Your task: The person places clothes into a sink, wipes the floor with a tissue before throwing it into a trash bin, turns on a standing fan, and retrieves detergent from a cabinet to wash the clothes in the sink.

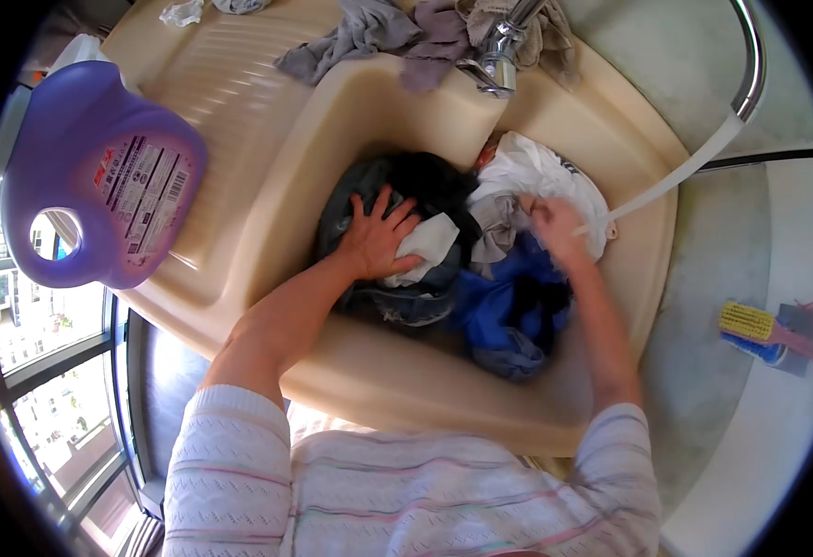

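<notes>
My left hand (378, 243) lies with its fingers spread on dark wet clothes (337, 209) in the left part of the beige sink (332, 348). Beside its thumb is a white patch of fabric (432, 239). My right hand (557, 227), smeared by motion, is at a grey cloth (496, 227) in the right part; its grip on the cloth is unclear. A blue garment (481, 302) lies below that cloth, and a white garment (541, 167) lies behind my right hand. A pale stream of water (671, 176) runs down close to my right wrist.
A chrome spout (752, 56) curves in from the upper right, and a chrome tap (497, 58) stands at the back. Grey cloths (360, 37) lie on the back rim. A purple detergent jug (81, 176) stands on the left ledge. A yellow brush (746, 321) is at right.
</notes>
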### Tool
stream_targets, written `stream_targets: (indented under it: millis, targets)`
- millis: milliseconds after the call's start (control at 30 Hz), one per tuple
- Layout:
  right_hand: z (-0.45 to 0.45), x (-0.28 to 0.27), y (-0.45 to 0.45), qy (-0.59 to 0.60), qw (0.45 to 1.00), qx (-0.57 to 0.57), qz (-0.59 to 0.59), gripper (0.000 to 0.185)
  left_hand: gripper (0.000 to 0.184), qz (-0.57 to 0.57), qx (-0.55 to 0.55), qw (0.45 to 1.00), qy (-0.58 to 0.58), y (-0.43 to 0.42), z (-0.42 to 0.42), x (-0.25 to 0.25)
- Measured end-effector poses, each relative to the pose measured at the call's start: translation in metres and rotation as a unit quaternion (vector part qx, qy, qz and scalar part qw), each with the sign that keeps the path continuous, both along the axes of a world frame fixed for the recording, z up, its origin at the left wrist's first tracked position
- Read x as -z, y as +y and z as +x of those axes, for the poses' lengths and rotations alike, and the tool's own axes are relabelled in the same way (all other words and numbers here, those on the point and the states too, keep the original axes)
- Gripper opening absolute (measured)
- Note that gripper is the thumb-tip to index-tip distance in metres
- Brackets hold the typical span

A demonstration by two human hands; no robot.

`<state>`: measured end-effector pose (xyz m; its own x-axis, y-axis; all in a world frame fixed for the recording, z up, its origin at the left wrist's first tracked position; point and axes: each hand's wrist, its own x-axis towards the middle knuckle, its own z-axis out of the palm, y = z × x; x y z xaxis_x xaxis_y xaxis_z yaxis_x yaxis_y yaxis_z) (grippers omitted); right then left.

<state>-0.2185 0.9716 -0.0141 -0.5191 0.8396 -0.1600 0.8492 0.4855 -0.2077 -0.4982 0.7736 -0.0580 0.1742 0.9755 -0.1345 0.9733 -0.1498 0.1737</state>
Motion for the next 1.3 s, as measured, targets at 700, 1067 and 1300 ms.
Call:
stream_targets:
  millis: [700,1067,1300]
  targets:
    - [0.014,-0.024,-0.106,-0.158,0.980,0.031,-0.113,0.054,0.069,0.037,0.004,0.999,0.014,-0.003,0.003,0.006]
    - [0.017,0.042,-0.040,-0.130,0.970,0.169,-0.113,0.059,0.067,0.068,0.000,0.998,0.000,-0.003,0.001,0.007]
    - [0.035,0.077,-0.005,-0.037,0.979,0.167,-0.110,0.067,0.068,0.039,-0.001,0.999,0.010,-0.001,0.004,0.003]
